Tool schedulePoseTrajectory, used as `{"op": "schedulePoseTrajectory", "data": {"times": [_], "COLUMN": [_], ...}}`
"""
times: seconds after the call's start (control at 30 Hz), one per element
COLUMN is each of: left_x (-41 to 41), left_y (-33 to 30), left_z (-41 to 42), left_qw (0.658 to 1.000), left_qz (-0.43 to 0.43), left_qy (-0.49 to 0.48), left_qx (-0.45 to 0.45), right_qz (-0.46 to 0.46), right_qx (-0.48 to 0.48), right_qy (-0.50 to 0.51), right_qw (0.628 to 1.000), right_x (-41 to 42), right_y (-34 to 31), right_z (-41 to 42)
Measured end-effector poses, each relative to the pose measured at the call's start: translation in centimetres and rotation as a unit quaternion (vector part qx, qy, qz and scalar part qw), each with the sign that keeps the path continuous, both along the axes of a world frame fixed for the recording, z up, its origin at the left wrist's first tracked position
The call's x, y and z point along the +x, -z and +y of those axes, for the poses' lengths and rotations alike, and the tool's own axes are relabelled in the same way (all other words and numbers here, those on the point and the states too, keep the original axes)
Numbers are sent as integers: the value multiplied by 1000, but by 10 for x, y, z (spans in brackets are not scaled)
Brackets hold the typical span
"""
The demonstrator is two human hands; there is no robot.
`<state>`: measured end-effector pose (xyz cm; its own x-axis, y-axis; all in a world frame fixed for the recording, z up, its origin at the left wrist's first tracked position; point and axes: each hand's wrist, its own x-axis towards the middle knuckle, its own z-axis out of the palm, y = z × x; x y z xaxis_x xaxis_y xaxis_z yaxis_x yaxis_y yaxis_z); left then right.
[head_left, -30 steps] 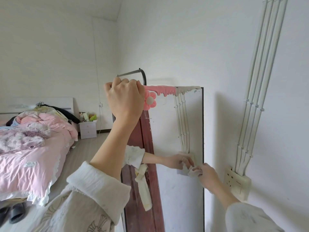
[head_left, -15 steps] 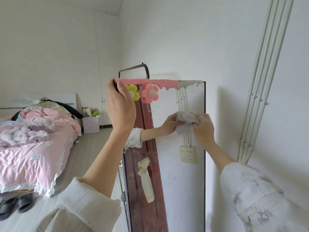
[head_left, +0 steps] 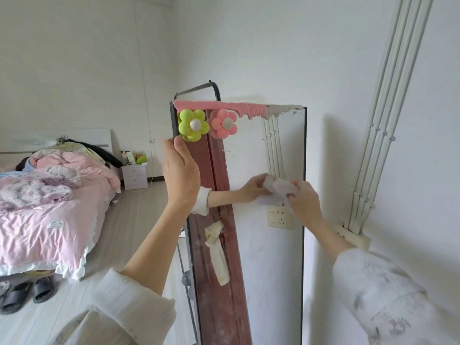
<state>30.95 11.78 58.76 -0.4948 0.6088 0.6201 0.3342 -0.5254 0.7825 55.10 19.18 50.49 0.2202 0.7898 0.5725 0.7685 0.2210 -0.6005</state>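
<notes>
A tall standing mirror (head_left: 266,245) with a dark frame leans close to the white wall. Pink and white foam trim runs along its top, with a green flower (head_left: 193,124) and a pink flower (head_left: 223,123) stuck below it. My left hand (head_left: 180,174) grips the mirror's left frame edge just under the green flower. My right hand (head_left: 302,201) holds a crumpled white cloth (head_left: 277,186) pressed against the glass at mid-height. The mirror reflects my hand, the cloth, a wall socket and a red door.
White cable conduits (head_left: 383,125) run down the wall to a socket (head_left: 352,236) right of the mirror. A bed with pink bedding (head_left: 47,205) stands at left, dark slippers (head_left: 21,293) on the floor beside it, and a small nightstand (head_left: 134,176) against the far wall.
My left hand slid from the mirror's top down its left edge, uncovering the green flower. My right hand with the cloth went up the glass, then came partway down.
</notes>
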Motion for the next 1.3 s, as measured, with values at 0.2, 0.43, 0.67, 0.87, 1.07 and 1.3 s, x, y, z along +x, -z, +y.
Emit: {"op": "schedulePoseTrajectory", "data": {"times": [0.2, 0.43, 0.67, 0.87, 1.07, 1.3], "left_x": [-5, 4, 3, -1, -6, -6], "left_y": [5, 8, 13, 23, 22, 22], "left_z": [-3, -4, -3, -5, -2, -1], "left_qw": [999, 1000, 1000, 1000, 1000, 999], "left_qz": [27, -3, 2, 16, 10, 6], "left_qy": [8, -29, -7, 5, 24, 33], "left_qx": [-28, -7, 1, -4, -4, 0], "right_qz": [29, 51, -61, 158, 186, 16], "right_qx": [83, -44, -160, -22, 57, 9], "right_qy": [-45, -112, -111, -5, -101, -223], "right_qw": [995, 991, 979, 987, 976, 975], "right_x": [-20, -34, -16, -23, -60, -76], "right_y": [-54, 63, 66, -19, -29, 63], "right_z": [3, -17, -24, -14, -18, -60]}}
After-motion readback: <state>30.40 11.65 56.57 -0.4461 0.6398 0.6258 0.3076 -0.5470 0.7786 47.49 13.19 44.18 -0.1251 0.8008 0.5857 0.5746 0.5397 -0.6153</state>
